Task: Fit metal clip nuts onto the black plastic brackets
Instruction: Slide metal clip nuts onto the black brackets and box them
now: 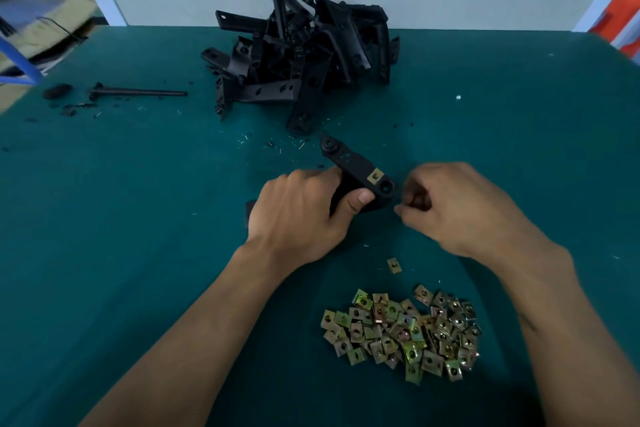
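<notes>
My left hand [298,215] grips a black bracket [356,177], thumb curled over it; one clip nut [375,177] sits fitted just past my thumb. My right hand [460,208] curls beside the bracket's end; whether its fingertips pinch anything I cannot tell. The loose nuts [401,333] lie below my right wrist.

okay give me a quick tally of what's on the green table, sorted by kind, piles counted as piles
Bracket held in the left hand: 1 bracket, with 1 clip nut fitted on it
Piles of black brackets: 1
Piles of loose clip nuts: 1
Stray clip nuts lying apart from the pile: 1
Long black rods: 1
Total: 6
</notes>
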Demonstrator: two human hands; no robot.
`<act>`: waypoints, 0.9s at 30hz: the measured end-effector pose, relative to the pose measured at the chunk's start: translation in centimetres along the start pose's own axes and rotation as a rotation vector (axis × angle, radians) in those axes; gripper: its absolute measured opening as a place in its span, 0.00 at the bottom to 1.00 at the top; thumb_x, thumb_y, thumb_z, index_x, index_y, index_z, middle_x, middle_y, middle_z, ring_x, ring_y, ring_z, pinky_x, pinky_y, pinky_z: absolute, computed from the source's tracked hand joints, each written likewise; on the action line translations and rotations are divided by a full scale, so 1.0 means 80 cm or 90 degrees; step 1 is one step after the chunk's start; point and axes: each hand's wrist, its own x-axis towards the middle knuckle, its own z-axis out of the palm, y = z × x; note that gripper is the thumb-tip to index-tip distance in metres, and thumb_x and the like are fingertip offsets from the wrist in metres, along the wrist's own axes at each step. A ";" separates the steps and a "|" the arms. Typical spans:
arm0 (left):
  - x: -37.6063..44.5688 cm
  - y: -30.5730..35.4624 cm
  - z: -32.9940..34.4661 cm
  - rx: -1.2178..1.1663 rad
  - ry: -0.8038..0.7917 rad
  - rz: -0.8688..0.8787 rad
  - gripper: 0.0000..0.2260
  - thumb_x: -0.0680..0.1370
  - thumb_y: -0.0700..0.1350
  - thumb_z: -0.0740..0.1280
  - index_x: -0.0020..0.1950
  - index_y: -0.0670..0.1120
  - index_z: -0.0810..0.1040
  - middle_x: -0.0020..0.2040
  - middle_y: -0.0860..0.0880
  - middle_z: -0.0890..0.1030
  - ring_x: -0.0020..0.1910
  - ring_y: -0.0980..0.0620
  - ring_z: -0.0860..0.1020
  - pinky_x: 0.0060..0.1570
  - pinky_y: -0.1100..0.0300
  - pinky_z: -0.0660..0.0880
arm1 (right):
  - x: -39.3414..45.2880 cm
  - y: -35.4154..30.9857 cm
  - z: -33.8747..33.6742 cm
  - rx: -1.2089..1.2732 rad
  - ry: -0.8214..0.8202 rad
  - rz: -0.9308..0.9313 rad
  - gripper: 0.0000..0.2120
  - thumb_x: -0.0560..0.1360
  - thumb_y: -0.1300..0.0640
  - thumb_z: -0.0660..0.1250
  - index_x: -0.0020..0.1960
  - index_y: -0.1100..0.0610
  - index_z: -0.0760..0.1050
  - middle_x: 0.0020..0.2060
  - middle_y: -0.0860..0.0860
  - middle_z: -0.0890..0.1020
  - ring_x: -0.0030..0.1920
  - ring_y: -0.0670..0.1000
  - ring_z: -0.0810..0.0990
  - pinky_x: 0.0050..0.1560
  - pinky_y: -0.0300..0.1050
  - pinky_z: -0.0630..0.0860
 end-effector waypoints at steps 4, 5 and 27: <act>-0.001 0.003 0.003 0.001 -0.018 0.037 0.26 0.81 0.66 0.52 0.43 0.47 0.76 0.30 0.54 0.65 0.26 0.41 0.71 0.27 0.57 0.60 | 0.004 0.008 0.006 0.060 0.054 -0.044 0.05 0.76 0.52 0.72 0.45 0.51 0.77 0.42 0.43 0.76 0.43 0.49 0.76 0.42 0.52 0.77; -0.001 0.005 0.004 0.005 -0.020 0.047 0.27 0.81 0.67 0.52 0.45 0.46 0.77 0.30 0.53 0.68 0.26 0.41 0.73 0.27 0.57 0.61 | 0.004 0.008 0.007 0.067 0.056 -0.053 0.05 0.76 0.53 0.72 0.45 0.51 0.76 0.42 0.44 0.75 0.43 0.49 0.76 0.42 0.53 0.77; 0.003 0.017 -0.001 0.119 -0.034 0.045 0.27 0.78 0.72 0.53 0.48 0.52 0.79 0.34 0.52 0.79 0.31 0.43 0.78 0.29 0.58 0.62 | -0.006 -0.063 0.018 1.032 0.204 0.123 0.03 0.75 0.66 0.72 0.47 0.61 0.82 0.39 0.54 0.83 0.44 0.54 0.82 0.32 0.45 0.76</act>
